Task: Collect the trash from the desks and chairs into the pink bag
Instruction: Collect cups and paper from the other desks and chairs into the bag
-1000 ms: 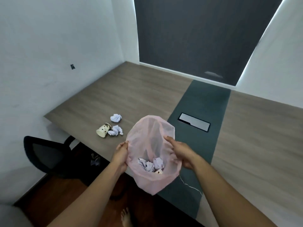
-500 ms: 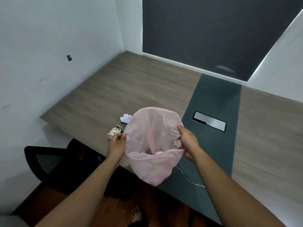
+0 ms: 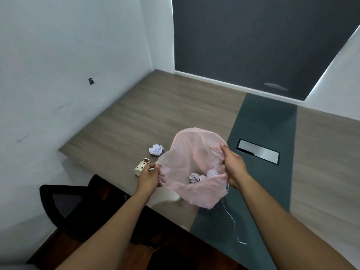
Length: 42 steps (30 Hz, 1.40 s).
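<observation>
L hand point(image 3: 149, 178) & R hand point(image 3: 232, 168) each pinched the pink bag point(image 3: 187, 152) rim, holding it open over the desk point(image 3: 136, 117) edge. Cup point(image 3: 141, 166) was partly hidden behind L fingers, paper wad point(image 3: 155, 149) just beyond. Vs 0.5 s ago, wads point(image 3: 195, 178) inside showed more.

The bag point(image 3: 194, 162) hangs over the tabletop's point(image 3: 155, 114) near edge, its rim held on either side by the left hand point(image 3: 149, 177) and right hand point(image 3: 232, 166). Crumpled papers point(image 3: 195, 177) lie in it. On the tabletop, left of the bag: a paper ball point(image 3: 155, 149) behind, a cup point(image 3: 142, 166) on its side nearer the edge.
</observation>
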Available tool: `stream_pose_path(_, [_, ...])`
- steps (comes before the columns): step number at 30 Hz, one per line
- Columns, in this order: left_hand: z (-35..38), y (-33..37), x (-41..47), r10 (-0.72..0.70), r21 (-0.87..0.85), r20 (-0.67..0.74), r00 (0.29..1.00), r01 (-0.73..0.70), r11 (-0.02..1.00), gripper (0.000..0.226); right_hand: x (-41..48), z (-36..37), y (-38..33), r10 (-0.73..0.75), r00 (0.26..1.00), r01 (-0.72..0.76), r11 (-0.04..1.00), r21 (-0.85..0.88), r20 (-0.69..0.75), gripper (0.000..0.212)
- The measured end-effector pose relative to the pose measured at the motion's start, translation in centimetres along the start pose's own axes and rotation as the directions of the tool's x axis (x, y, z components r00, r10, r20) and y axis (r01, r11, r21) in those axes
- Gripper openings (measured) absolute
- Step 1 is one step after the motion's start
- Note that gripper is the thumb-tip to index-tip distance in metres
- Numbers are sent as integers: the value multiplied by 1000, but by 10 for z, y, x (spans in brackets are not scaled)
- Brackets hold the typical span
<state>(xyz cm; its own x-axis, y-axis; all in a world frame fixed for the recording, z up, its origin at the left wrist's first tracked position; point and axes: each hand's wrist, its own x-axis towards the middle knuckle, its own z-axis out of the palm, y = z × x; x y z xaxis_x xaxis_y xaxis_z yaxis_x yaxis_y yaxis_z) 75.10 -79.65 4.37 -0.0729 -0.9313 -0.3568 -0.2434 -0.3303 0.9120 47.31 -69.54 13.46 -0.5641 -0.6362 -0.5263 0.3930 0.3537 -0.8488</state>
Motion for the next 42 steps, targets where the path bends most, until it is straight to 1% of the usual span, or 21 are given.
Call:
stream_pose_path(4, [-2,-5,8,-149,-88,16,989,150,985,15,16,6,14,59,998,-59,998,-16,2,40])
stream_pose_path(6, [-6,-9,22,-217,-120,37,975,220,968,18,22,13,16,73,997,-73,997,-6,-1,37])
stream_pose_path(10, [-18,-13,61,-296,-159,65,953,302,940,22,34,28,12,67,997,-68,998,17,42,31])
stream_pose_path(13, [-27,-22,95,-431,-199,31,902,428,882,27,46,39,12,76,997,-77,997,25,25,32])
stream_pose_path(16, [-39,-48,134,-579,-215,-18,815,562,799,31,60,47,11,77,997,-77,997,-7,-11,31])
stream_pose_path(18, [-46,-65,152,-649,-235,7,761,632,739,34,65,50,12,74,997,-74,997,1,-38,32])
stream_pose_path(23, [-48,-85,187,-724,-315,83,684,708,633,46,73,52,11,70,994,-71,997,-6,-78,33])
stream_pose_path(26, [-49,-89,203,-750,-350,65,658,719,600,37,77,52,10,71,993,-72,997,-14,-95,34])
stream_pose_path(28, [-46,-83,207,-715,-395,9,699,659,640,33,79,53,9,74,992,-78,997,-29,-99,35])
stream_pose_path(29, [-42,-77,207,-668,-402,-40,743,600,692,31,81,53,9,75,992,-80,996,-40,-105,35])
stream_pose_path(31, [-38,-58,208,-514,-414,-131,848,424,805,27,82,54,7,70,991,-76,996,-48,-118,34])
stream_pose_path(32, [-36,-44,206,-435,-450,-107,894,346,823,24,83,55,7,72,990,-77,996,-41,-120,33])
stream_pose_path(33, [-34,-27,202,-352,-498,-28,936,292,817,23,84,56,6,77,989,-82,996,-31,-123,33])
stream_pose_path(34, [-32,-8,197,-264,-530,77,961,264,806,23,84,57,6,85,988,-89,996,-27,-126,34])
stream_pose_path(35, [-29,10,189,-179,-541,198,964,259,800,24,85,58,7,92,987,-96,995,-23,-128,34])
stream_pose_path(37, [-21,41,172,-66,-447,422,904,271,853,21,85,60,8,104,987,-106,994,-10,-126,34])
stream_pose_path(38, [-15,52,164,-42,-318,526,849,243,916,19,84,61,8,107,987,-109,994,-5,-121,33])
stream_pose_path(39, [-8,62,156,-45,-137,628,777,167,976,17,84,63,8,107,987,-108,994,-3,-121,33])
stream_pose_path(40, [0,66,151,-80,58,712,698,55,997,17,84,64,7,104,987,-105,995,1,-120,33])
stream_pose_path(41, [9,67,145,-136,218,771,622,-58,974,17,83,64,7,104,987,-104,995,7,-122,32])
stream_pose_path(42, [20,63,141,-190,334,795,576,-153,930,21,83,65,6,105,987,-104,994,17,-119,32])
